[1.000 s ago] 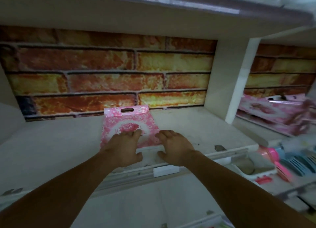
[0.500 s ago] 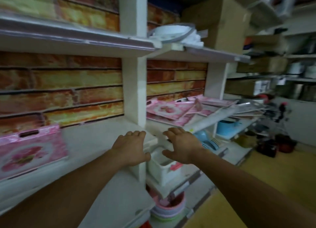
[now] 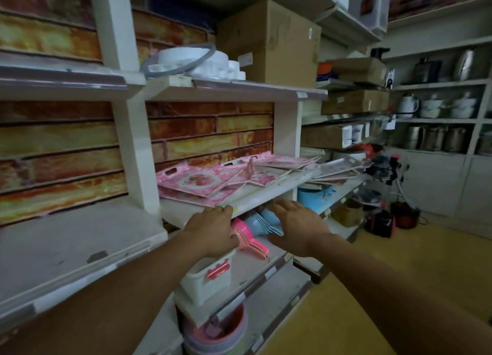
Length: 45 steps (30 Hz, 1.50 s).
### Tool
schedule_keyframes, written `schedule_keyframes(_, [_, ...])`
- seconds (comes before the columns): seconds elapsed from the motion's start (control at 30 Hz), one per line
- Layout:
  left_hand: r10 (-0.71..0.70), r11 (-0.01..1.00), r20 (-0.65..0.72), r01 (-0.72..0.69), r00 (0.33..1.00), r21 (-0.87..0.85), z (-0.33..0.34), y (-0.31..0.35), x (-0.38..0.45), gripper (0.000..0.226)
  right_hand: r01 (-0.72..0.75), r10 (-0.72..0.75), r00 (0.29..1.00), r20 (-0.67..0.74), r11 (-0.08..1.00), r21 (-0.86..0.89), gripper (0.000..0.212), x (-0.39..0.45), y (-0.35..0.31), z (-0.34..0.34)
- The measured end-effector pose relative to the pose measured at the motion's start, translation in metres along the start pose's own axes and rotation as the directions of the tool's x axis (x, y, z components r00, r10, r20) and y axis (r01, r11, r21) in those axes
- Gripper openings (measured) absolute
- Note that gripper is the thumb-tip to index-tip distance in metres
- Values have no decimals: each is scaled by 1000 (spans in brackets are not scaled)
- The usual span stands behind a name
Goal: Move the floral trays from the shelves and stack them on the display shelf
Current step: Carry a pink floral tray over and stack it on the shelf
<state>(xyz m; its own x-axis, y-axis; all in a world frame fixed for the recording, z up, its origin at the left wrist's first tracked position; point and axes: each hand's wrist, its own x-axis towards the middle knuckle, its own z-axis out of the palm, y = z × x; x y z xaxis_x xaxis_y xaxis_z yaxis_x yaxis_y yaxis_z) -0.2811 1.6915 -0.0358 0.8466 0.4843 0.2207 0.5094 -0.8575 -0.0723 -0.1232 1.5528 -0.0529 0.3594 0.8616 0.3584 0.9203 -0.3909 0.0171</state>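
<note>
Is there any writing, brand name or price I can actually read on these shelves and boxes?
None can be read.
White label on the big cardboard box: too blurred.
White stickers on the long cardboard boxes to the right: too small.
Price-tag strips on the shelf edges: blank or blurred.
Floral trays: a pattern only, no words seen.

Both hands are stretched out in front of a white shelf [image 3: 266, 192] near the middle of the frame — left hand [image 3: 213, 230] and right hand [image 3: 298, 225] flat, fingers straight, holding nothing. Just above them sits a messy pile of pink floral trays [image 3: 197, 180], some tilted. Below the hands: pink and blue scoops [image 3: 255, 232] and a white box [image 3: 207, 277]. Big cardboard box [image 3: 274, 40] up top, metal pots [image 3: 436, 138] at the right edge.
</note>
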Motion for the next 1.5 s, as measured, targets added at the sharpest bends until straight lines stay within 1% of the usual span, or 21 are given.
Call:
schedule_keyframes(0.23, [-7,999,-52,5,999,-33,26,24,89,54,19,-18,1000,19,1000,-7,69,59,61,21])
schedule_keyframes(0.3, [-28,998,-67,24,997,-50,30,23,119,55,28,-27,999,29,999,-19,68,82,78,24])
schedule_keyframes(0.53, [-87,996,-63,88,994,7,44,6,209,53,67,-67,998,18,998,-11,67,164,127,46])
schedule_keyframes(0.73, [-186,981,-47,188,981,50,64,-8,265,58,163,-164,986,21,986,21,67,230,156,75])
schedule_keyframes(0.83, [-257,964,-49,260,965,52,75,-13,287,55,234,-234,972,6,971,47,67,267,168,92])
schedule_keyframes(0.9, [-333,940,-37,334,942,61,83,-17,300,50,285,-286,958,0,955,77,66,294,176,103])
schedule_keyframes(0.97, [-426,903,-18,426,905,59,92,-21,310,47,352,-354,935,5,931,98,65,320,182,114])
schedule_keyframes(1.1, [-595,802,8,594,803,68,107,-26,326,46,494,-500,866,19,860,129,61,367,191,131])
schedule_keyframes(1.2, [-678,733,7,676,735,70,116,-29,330,45,582,-592,806,33,800,147,61,397,190,143])
schedule_keyframes(1.3, [-733,679,-4,732,680,60,123,-32,333,44,653,-664,747,28,741,154,60,421,181,152])
schedule_keyframes(1.43, [-766,640,-16,764,643,80,128,-44,343,47,715,-728,684,44,681,158,56,446,161,166])
schedule_keyframes(1.5, [-771,632,-18,769,636,89,131,-51,350,48,739,-752,656,66,657,149,55,458,149,173])
